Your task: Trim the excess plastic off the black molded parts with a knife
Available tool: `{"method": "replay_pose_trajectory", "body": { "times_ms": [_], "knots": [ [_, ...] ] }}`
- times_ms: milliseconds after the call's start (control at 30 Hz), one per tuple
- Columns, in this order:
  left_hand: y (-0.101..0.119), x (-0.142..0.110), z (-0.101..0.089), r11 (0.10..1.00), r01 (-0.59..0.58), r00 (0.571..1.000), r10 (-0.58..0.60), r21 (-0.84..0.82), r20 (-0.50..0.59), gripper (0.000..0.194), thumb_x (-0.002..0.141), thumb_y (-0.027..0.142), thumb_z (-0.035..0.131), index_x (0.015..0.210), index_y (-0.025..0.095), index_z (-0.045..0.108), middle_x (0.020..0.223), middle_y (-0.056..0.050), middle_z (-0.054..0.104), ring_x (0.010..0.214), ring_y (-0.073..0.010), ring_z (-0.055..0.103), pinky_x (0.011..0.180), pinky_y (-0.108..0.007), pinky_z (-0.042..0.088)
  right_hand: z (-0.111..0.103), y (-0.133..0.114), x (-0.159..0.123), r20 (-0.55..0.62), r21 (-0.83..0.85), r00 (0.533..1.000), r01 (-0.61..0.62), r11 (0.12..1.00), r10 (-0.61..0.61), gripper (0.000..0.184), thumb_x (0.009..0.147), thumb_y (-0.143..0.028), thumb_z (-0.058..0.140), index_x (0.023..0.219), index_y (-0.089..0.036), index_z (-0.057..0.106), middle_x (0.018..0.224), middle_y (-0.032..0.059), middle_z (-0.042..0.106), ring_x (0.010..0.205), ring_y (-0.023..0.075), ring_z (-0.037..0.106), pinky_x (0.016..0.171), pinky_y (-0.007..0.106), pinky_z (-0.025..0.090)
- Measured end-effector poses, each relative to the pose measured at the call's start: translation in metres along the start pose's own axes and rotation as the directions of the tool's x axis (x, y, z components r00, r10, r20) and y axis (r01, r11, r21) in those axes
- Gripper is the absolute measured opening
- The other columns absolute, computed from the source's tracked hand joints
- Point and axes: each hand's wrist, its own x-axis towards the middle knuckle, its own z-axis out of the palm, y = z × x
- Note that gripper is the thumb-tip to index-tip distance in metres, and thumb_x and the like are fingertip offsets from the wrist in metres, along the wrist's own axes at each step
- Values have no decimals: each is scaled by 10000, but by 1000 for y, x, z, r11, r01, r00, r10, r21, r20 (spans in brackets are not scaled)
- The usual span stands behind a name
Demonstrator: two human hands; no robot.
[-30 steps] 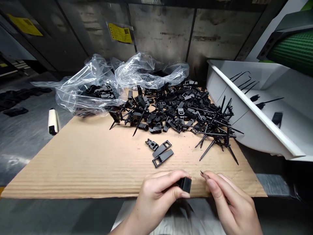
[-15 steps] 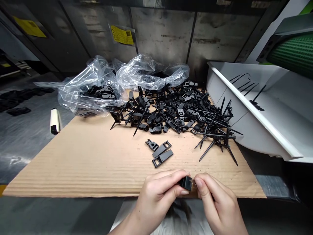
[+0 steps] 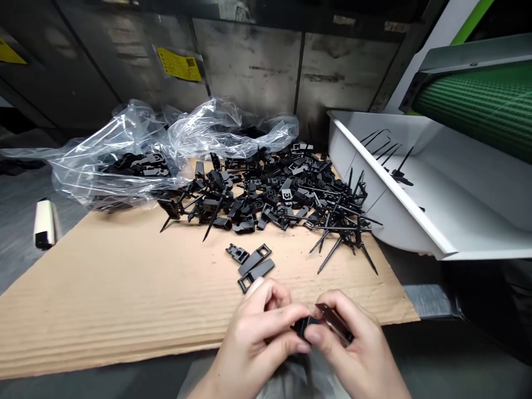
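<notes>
My left hand (image 3: 260,332) pinches a small black plastic part (image 3: 302,326) between thumb and fingers at the near edge of the cardboard sheet (image 3: 124,288). Pressed against that part is my right hand (image 3: 353,349), closed around a thin dark blade-like tool (image 3: 334,322). Just beyond my hands lie three loose black clips (image 3: 251,261). Farther back is a pile of black plastic parts and spiky sprues (image 3: 274,199).
Clear plastic bags (image 3: 137,149) holding black parts sit at the back left. A white chute tray (image 3: 415,188) with a few sprues stands on the right, under a green belt (image 3: 477,100). A small white and black object (image 3: 44,223) lies at the left.
My right hand has closed in on the black part in my left hand and now touches it. The view has shifted, so everything sits further left.
</notes>
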Motion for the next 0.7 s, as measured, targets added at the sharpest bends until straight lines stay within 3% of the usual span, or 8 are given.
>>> {"method": "replay_pose_trajectory", "body": {
  "times_ms": [100,167,267,367,467,600,700],
  "knots": [
    [1,-2,-5,998,18,996,-12,-68,85,271,842,406,529,894,206,704,617,-16,609,572,-150,566,551,-210,445,-2,-1,4,-44,-32,999,4,999,-5,246,844,-354,486,657,-196,463,530,-60,482,460,61,491,428,133,388],
    [2,-4,-8,989,50,993,-33,-141,115,286,826,435,539,929,212,686,683,-20,640,614,-152,590,583,-199,458,-6,0,3,-89,-58,996,22,998,-27,174,852,-288,481,707,-194,500,575,-42,541,514,72,543,474,133,422],
    [1,-8,-7,937,171,984,-146,-305,102,307,813,480,530,924,218,645,782,-25,643,712,-165,613,639,-199,485,-12,3,-1,-102,-84,989,96,992,-104,113,854,-231,469,864,-199,577,745,8,632,702,114,626,596,158,483],
    [1,-8,-1,840,275,953,-302,-467,19,189,847,321,555,1022,251,570,786,4,635,689,-136,627,631,-190,504,-14,10,-6,-89,-151,967,224,963,-239,166,846,-156,463,926,-209,598,777,19,655,723,122,644,609,160,499],
    [2,-3,3,871,264,944,-321,-414,-73,382,750,141,660,1103,267,583,880,-1,661,789,-148,631,711,-200,504,-12,16,-9,-116,-242,926,324,915,-359,217,814,-76,499,984,-178,585,809,38,673,719,124,650,642,171,506],
    [5,2,0,957,154,973,-190,-246,-129,240,690,50,687,850,225,727,843,0,708,813,-148,637,748,-161,479,-8,18,-8,-120,-293,885,402,868,-450,320,771,-20,539,1061,-154,569,852,68,671,748,142,643,676,218,517],
    [5,1,-1,967,112,973,-153,-228,-173,261,690,36,685,867,222,732,853,-1,722,808,-147,651,745,-154,486,-5,17,-7,-99,-342,856,450,825,-508,288,769,-35,543,1028,-152,587,804,66,667,701,143,639,616,223,521]
  ]
}}
